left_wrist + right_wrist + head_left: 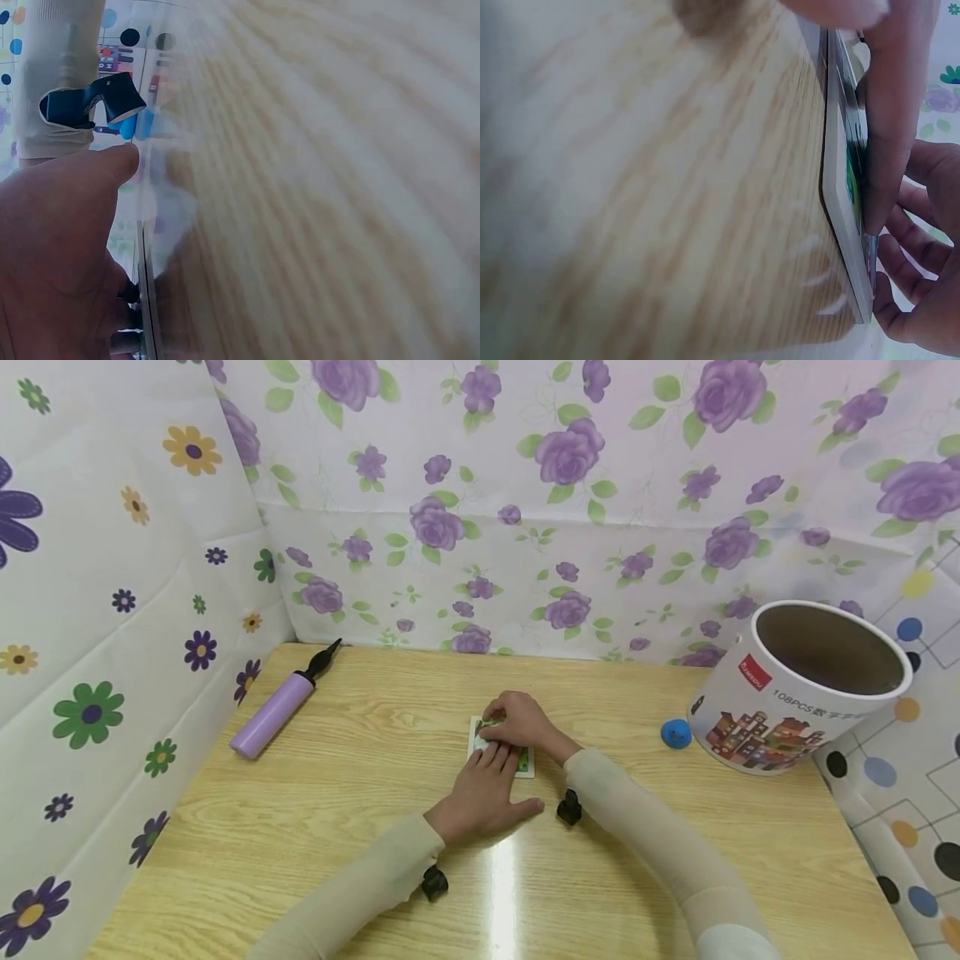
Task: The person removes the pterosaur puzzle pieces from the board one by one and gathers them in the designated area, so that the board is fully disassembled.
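A small flat picture board (527,770) with a white border and green print lies on the table under both hands. My left hand (480,797) rests on its near part with straight fingers, thumb spread to the right. Over the far part, my right hand (517,720) has bent fingers close together. In the right wrist view, its fingertips (887,300) pinch a thin piece (872,262) at the board's edge, beside a straight finger of the left hand. Fingers hide most of the picture, and I cannot tell what the thin piece is.
A lilac hand pump (273,714) with a black nozzle lies at the back left. At the right stand a large white printed bucket (780,710) and a small blue round object (677,733). Flowered cloth (480,568) hangs behind the wooden table (360,793).
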A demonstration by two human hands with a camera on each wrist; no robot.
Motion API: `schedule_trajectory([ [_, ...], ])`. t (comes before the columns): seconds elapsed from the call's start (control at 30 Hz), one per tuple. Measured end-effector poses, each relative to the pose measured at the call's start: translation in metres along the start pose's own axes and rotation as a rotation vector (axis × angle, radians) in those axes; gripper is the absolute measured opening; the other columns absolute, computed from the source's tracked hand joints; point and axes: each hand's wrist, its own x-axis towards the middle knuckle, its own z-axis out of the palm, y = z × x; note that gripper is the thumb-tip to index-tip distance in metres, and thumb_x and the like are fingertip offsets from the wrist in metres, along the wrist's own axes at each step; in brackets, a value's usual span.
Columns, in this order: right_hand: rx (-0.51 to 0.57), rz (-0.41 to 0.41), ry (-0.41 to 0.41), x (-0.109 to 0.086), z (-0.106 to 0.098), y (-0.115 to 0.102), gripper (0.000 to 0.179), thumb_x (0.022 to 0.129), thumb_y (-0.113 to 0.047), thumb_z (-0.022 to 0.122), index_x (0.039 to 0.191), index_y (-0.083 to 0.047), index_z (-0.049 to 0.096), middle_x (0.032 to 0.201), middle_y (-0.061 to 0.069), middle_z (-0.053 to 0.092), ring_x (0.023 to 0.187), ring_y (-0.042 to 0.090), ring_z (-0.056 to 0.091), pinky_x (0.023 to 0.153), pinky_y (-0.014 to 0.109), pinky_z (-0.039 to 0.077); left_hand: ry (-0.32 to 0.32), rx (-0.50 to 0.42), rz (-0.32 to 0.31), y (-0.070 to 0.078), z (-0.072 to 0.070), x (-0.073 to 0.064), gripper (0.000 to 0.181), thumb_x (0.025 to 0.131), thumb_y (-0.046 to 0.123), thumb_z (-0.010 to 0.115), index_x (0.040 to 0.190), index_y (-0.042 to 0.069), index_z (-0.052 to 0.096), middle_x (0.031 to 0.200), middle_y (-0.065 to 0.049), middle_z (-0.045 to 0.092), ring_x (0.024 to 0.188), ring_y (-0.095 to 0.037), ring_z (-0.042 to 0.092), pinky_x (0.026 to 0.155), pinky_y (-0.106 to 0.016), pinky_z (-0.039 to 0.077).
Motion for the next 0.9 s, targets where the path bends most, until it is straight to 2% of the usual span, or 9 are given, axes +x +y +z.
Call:
schedule_trajectory([
  [0.23,0.027,-0.008,0.015,0.0,0.001,0.0,0.023,0.087,-0.03,0.082,0.102,-0.013,0.079,0.099,0.0,0.072,0.092,0.016,0.066,0.087,0.038,0.055,0.001,-0.019,0.002,0.0,-0.005,0.002,0.101,0.097,0.076,0.036,0.164,0.003,0.014,0.17,-0.016,0.013,0.157,-0.031,0.012,0.123,-0.052,0.021],
  [0.47,0.06,-0.061,0.045,-0.001,0.0,0.0,0.015,0.09,-0.023,0.08,0.101,-0.014,0.078,0.099,-0.002,0.076,0.089,0.012,0.068,0.085,0.036,0.056,0.003,-0.01,0.004,0.0,-0.006,0.002,0.102,0.096,0.077,0.037,0.164,0.004,0.014,0.17,-0.015,0.012,0.157,-0.031,0.011,0.122,-0.052,0.022],
  [0.7,0.147,-0.02,0.068,-0.01,-0.01,-0.002,0.012,0.098,-0.018,0.07,0.106,-0.013,0.078,0.097,-0.003,0.074,0.088,0.012,0.068,0.083,0.035,0.056,-0.027,-0.006,-0.001,-0.001,-0.005,0.003,0.102,0.096,0.078,0.034,0.163,0.003,0.015,0.17,-0.015,0.011,0.157,-0.033,0.013,0.123,-0.052,0.021],
  [0.9,0.205,0.013,0.084,-0.024,-0.025,0.002,0.016,0.102,-0.018,0.066,0.113,-0.013,0.076,0.105,0.002,0.074,0.092,0.017,0.069,0.084,0.038,0.057,-0.021,-0.039,0.002,-0.003,-0.004,0.005,0.098,0.098,0.073,0.038,0.163,0.002,0.018,0.17,-0.016,0.013,0.156,-0.035,0.016,0.122,-0.054,0.022],
])
